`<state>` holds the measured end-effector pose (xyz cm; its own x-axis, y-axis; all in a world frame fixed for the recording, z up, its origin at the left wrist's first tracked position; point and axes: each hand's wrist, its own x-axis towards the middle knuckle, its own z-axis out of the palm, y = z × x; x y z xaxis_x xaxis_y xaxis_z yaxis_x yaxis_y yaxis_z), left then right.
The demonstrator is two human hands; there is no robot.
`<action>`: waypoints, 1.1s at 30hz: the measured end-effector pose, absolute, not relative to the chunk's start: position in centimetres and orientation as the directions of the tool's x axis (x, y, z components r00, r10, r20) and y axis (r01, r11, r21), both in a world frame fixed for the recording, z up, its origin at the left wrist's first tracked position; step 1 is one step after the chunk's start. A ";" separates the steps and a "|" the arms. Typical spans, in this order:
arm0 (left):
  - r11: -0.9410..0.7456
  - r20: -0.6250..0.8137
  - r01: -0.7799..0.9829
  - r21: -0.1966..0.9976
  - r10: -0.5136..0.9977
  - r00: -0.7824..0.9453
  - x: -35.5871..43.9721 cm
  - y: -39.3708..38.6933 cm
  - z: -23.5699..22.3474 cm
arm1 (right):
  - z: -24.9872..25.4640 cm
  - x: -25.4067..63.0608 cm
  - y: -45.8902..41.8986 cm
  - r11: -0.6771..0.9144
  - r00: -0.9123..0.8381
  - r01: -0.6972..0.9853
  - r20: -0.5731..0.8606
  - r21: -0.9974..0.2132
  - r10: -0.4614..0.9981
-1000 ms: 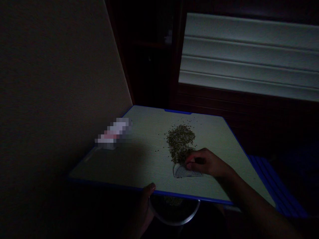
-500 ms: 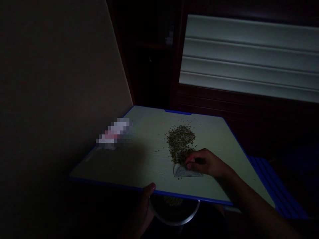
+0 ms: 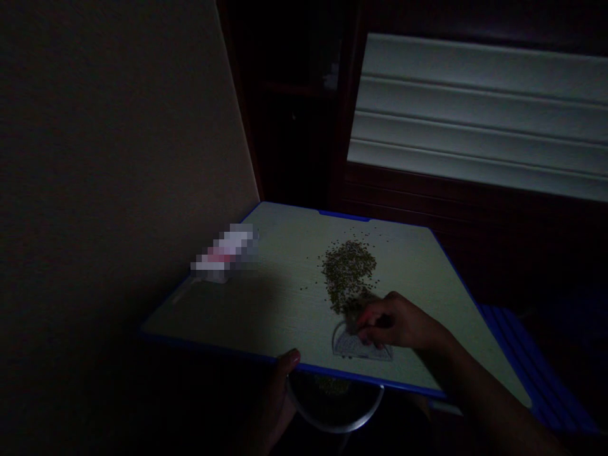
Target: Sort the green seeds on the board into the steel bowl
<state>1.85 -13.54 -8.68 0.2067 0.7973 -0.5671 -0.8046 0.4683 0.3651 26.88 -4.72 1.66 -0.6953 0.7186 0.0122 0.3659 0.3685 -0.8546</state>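
Observation:
My right hand (image 3: 399, 322) is closed, its fingertips on a clear half-round protractor (image 3: 349, 345) that lies flat on a small table. Right behind the protractor spreads a pile of small greenish-brown beans (image 3: 349, 269), part of it hidden by my fingers. My left hand (image 3: 282, 399) is at the table's near edge, thumb over the blue rim and palm against the side of a metal-rimmed bowl (image 3: 354, 425). Its other fingers are hidden. Beneath the edge, the bowl has similar beans inside.
The pale tabletop (image 3: 237, 316) has a raised blue border. A blurred white and pink package (image 3: 225, 256) lies at its left edge, beside a wall (image 3: 142, 126). Blue slats (image 3: 527, 367) stand at the right, and dark wood with a pale slatted panel (image 3: 465, 114) is behind.
My right hand and the protractor have come closer to the table's near edge, away from the main pile. My left hand and the bowl keep their place at the edge.

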 end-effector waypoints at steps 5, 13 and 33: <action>0.490 -0.603 -0.777 0.396 0.777 0.182 2.0 -13.5 -8.7 | 1.4 26.3 -5.2 0.401 -0.725 0.340 0.035 -0.851 0.688; 0.490 -0.589 -0.775 0.400 0.785 0.192 1.8 -13.6 -9.2 | 0.5 26.3 -5.7 0.053 -0.721 0.309 -0.198 -0.950 0.664; 0.435 -0.590 -0.778 0.454 0.801 0.104 2.1 -13.8 -7.7 | 2.0 28.4 -4.7 0.283 -0.652 0.371 -0.031 -0.884 0.758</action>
<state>2.12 -13.84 -7.72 0.1038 0.8011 -0.5895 -0.7781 0.4346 0.4535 28.43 -4.70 2.02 -0.6519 0.7577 -0.0309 0.3709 0.2830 -0.8845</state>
